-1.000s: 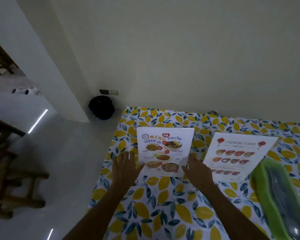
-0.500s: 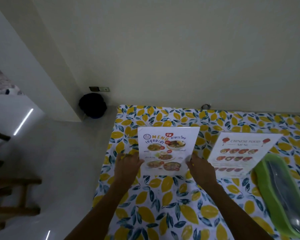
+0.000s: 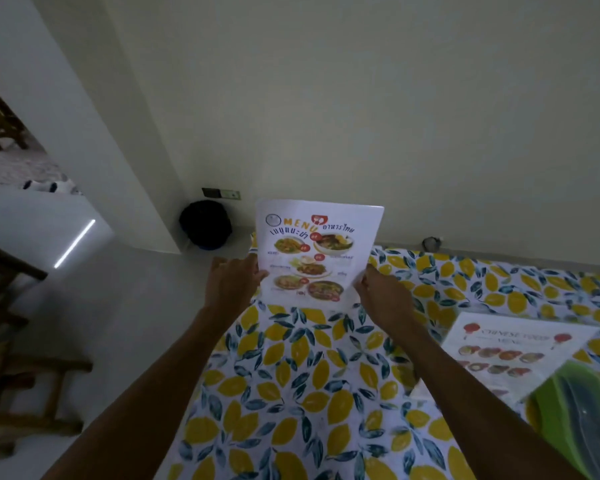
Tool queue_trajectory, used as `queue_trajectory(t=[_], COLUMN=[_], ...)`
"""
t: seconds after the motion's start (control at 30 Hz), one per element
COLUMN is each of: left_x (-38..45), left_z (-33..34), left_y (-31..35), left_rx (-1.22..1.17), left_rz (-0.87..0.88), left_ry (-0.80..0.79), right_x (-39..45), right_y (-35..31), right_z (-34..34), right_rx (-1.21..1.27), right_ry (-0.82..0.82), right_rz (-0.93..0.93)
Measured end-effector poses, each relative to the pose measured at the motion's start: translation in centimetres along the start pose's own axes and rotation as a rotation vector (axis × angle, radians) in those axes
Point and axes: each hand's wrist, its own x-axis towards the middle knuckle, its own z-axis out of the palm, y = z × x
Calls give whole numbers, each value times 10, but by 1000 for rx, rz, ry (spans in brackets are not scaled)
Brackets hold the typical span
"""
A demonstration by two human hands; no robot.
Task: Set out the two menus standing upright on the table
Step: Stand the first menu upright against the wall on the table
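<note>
Rising upright off the surface (image 3: pixel 291 393), Thai menu (image 3: pixel 317 251); left hand (image 3: pixel 231 284) and right hand (image 3: pixel 383 294) are gripping its lower side edges, arms outstretched.

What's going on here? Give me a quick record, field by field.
Thai menu: raised upright, held at both side edges
left hand: grips its left edge
right hand: grips its right edge
Chinese food menu: lying flat on the tablecloth, untouched
green container: at the right, overlapping the Chinese menu's corner
tablecloth: lemon and leaf print
</note>
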Motion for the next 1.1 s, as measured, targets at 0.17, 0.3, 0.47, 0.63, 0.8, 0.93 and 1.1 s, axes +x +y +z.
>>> queue_trajectory(t=[0.17,0.3,0.47,0.63,0.8,0.93,1.1], left_x=[63,106,151,180,194,198,198], left_z=[5,18,47,76,103,111,122], left_y=[-28,-45,-61,-71,-84,-88,-89], left_rx=[-81,6,72,-27,48,-138,-95], left_rz=[35,65,89,104,121,56,148], left_ry=[44,70,24,39,-51,-46,5], right_x=[65,114,160,196,217,221,217], right_y=[-21,-31,-34,-31,-30,-31,-30], right_z=[-2,11,38,70,89,103,114], right_rx=[-5,32,-17,0,25,43,0], right_ry=[20,13,0,2,-33,-36,-19], right_rz=[-3,8,53,74,65,62,90])
